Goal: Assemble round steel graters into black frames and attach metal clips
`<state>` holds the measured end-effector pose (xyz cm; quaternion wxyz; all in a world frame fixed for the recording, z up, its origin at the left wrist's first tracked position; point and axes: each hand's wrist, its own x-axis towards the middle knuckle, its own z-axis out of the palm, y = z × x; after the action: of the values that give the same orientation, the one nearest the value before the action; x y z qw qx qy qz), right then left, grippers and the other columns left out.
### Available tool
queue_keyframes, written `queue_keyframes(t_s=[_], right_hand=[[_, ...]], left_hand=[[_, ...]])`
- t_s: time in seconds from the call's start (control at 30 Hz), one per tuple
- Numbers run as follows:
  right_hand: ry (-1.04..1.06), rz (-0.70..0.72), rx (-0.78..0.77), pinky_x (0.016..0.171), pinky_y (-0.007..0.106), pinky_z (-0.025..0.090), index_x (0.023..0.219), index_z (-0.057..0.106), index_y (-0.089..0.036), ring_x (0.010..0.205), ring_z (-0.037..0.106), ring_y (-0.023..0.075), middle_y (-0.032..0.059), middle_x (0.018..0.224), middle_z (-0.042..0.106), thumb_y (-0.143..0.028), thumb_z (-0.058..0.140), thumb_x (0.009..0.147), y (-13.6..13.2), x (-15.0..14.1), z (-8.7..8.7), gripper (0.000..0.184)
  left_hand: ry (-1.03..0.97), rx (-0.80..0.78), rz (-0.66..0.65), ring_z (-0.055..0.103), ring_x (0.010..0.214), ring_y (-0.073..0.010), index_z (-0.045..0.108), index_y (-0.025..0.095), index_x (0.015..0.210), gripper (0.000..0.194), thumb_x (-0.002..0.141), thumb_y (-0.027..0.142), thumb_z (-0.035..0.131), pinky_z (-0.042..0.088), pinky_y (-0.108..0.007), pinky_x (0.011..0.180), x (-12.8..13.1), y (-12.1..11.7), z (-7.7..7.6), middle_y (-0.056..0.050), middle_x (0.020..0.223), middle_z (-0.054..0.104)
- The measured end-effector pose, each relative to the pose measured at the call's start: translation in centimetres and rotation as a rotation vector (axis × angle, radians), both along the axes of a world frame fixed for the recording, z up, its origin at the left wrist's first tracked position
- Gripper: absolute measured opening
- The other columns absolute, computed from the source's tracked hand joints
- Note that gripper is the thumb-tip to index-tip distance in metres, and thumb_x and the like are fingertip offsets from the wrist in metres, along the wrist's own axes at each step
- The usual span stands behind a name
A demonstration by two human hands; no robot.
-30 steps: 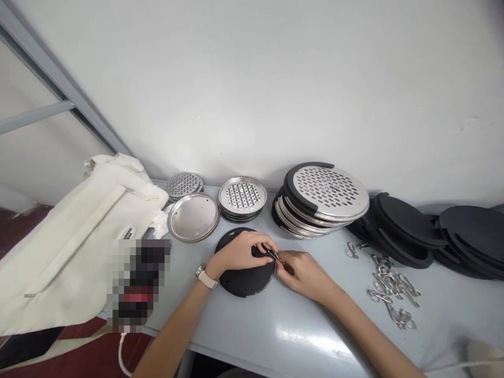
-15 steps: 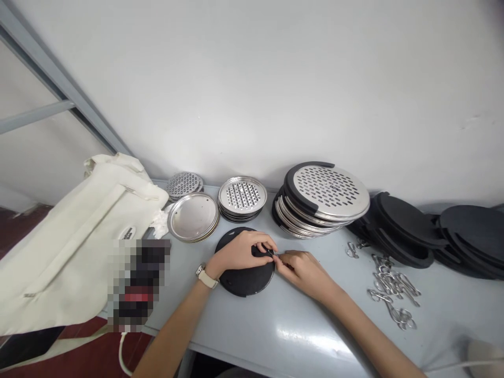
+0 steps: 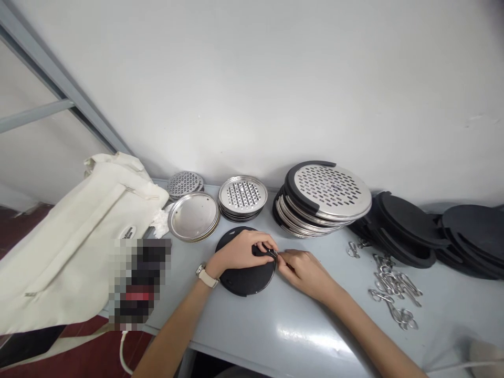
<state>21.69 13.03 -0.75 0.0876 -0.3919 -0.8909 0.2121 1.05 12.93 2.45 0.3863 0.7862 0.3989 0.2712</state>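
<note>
A round black disc (image 3: 246, 281) lies on the table between my hands. My left hand (image 3: 246, 249), with a pale watch at its wrist, rests over the disc, fingers curled round its right edge. Pinched in my right hand (image 3: 297, 265) at that edge is a small shiny metal clip (image 3: 274, 253), largely covered by fingers. Whether the clip passes through the disc, I cannot tell. To the right lies a loose pile of metal clips (image 3: 389, 281).
Behind my hands stand a plain metal plate stack (image 3: 192, 218), grater plates (image 3: 242, 197) and a tall stack of perforated, black-rimmed discs (image 3: 333, 191). Black discs (image 3: 413, 220) are heaped at right. A cream bag (image 3: 79, 226) and a pixelated object (image 3: 139, 283) occupy the left side.
My right hand has shifted very slightly right, and a little more of the metal clip shows between the hands. The left hand and the disc stay in place.
</note>
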Motion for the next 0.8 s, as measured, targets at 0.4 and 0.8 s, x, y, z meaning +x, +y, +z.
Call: queue_keyframes(t_s=[0.4,0.8], right_hand=[[0.003,-0.035,0.008,0.056,0.027,0.027,0.057,0.046,-0.019,0.052,0.05,0.0127,0.0015,0.058,0.056,-0.038,0.025,0.099,0.0,-0.04,-0.13,0.051],[0.033,0.002,-0.003,0.056,0.025,0.029,0.064,0.046,-0.02,0.054,0.05,0.0129,0.0007,0.062,0.057,-0.032,0.03,0.097,0.05,0.0,0.26,0.039]], left_hand=[[0.005,-0.012,-0.004,0.059,0.074,-0.0097,0.066,0.018,0.094,0.021,0.075,0.011,0.062,0.047,-0.02,0.074,0.01,-0.02,0.03,0.0,0.088,0.067],[0.002,-0.003,-0.002,0.059,0.075,-0.0093,0.065,0.018,0.095,0.021,0.075,0.012,0.063,0.048,-0.019,0.074,-0.02,0.03,-0.11,0.001,0.089,0.067]])
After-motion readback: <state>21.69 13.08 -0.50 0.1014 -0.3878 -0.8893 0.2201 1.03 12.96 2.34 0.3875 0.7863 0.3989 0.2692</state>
